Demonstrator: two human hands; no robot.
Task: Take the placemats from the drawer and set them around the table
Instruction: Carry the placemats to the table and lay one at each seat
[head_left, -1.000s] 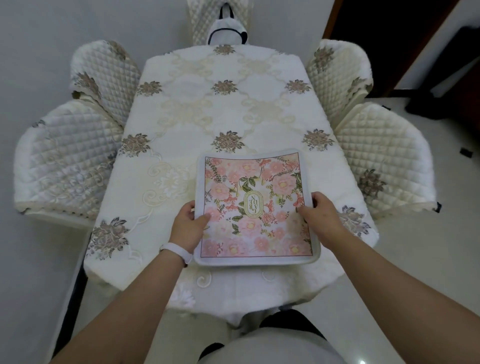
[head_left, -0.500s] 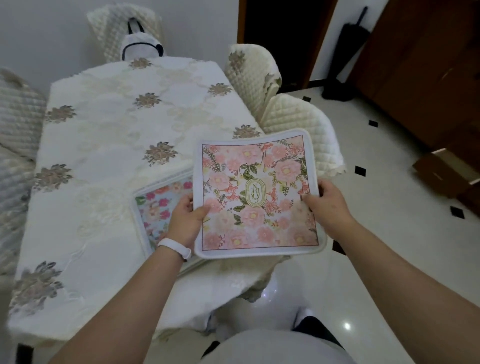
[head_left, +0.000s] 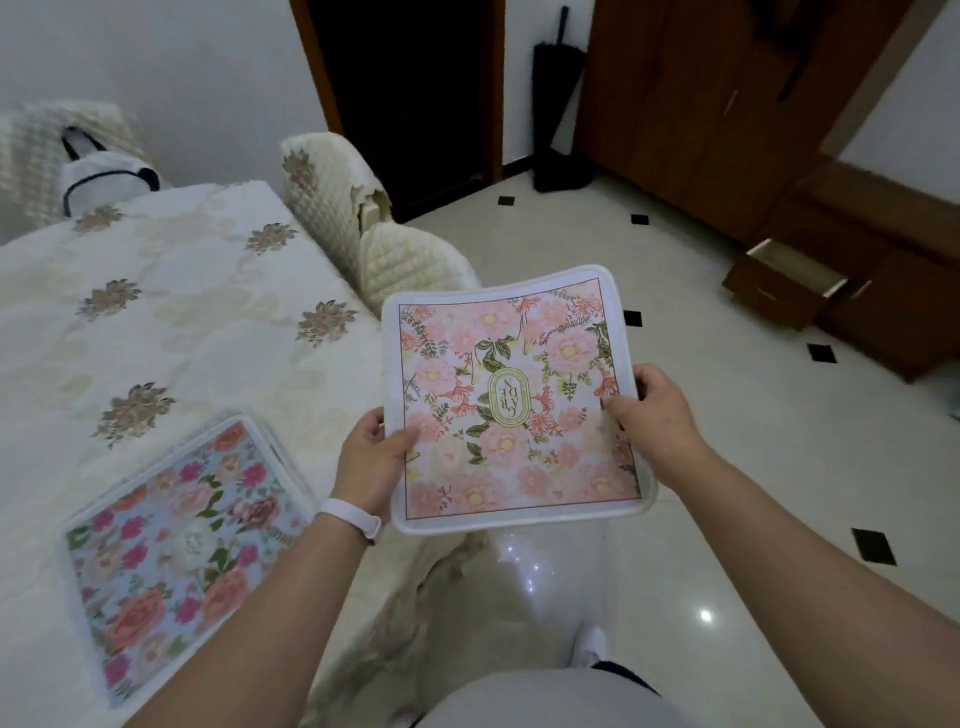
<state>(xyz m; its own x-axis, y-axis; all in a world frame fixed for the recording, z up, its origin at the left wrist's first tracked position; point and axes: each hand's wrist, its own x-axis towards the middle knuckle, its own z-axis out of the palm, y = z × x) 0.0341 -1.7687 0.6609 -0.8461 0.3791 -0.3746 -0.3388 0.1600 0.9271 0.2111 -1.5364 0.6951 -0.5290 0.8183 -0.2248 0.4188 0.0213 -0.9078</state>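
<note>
A pink floral placemat (head_left: 511, 400) with a white border is held flat in the air beyond the table's right corner, over the tiled floor. My left hand (head_left: 371, 457) grips its left edge with the thumb on top. My right hand (head_left: 652, 415) grips its right edge. A blue floral placemat (head_left: 182, 545) lies flat on the table (head_left: 156, 322) near its front end, left of my left arm. An open wooden drawer (head_left: 784, 283) sticks out of a low cabinet at the right.
Quilted cream chairs (head_left: 410, 260) stand along the table's right side, just behind the held mat. Another chair with a white bag (head_left: 104, 176) is at the far end. A dark doorway, a black umbrella (head_left: 558, 104) and wooden cabinets line the back wall.
I have turned and stepped right. The pink mat came up off the table and moved right past the table corner. The blue mat stays lying on the table at the left.
</note>
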